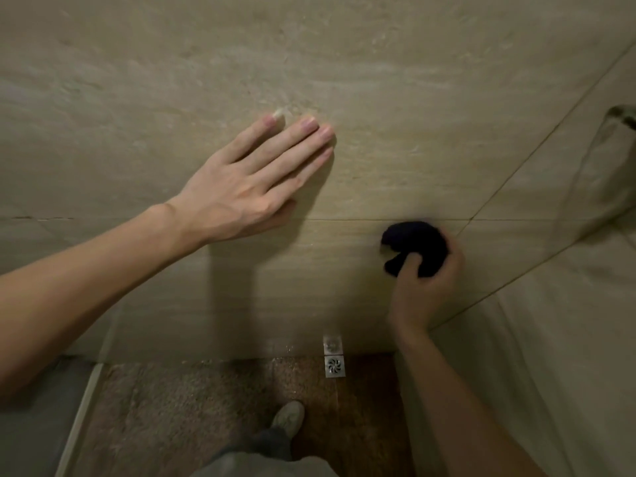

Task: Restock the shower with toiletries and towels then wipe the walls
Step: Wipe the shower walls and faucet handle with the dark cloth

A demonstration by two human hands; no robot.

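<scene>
Low on the back wall (378,80), just left of the corner seam and under the horizontal grout line: a dark cloth (418,244), wadded into a ball and clutched in the right grip (425,287), thumb curled over the front, fingers wrapped round the far side, pressed against the tile. Bunched rather than spread, probably for a firm pad and more pressure on one patch. Slightly blurred at the edges, so likely mid-stroke, though no telling which way. Right forearm up from the lower right, wrist bent toward the wall, elbow out of frame. Higher and to the left, well apart from the cloth: the left grip (254,180), flat against the same wall and holding nothing, four fingers straight and close together, pointing up and to the right, thumb low beside the palm. Set there, by the look of it, as a brace for leaning in on a low reach. Left arm long and nearly straight, in from the lower left edge. At the foot of the wall, a square floor drain (334,366) in the brown shower floor (206,407), one shoe (289,416) just short of it. At the far right edge, a pale hanging thing (605,173), too cut off to name. Judged stage: wall wiping under way on the lower tiles. No toiletries in view, so nothing to check on the restocking.
</scene>
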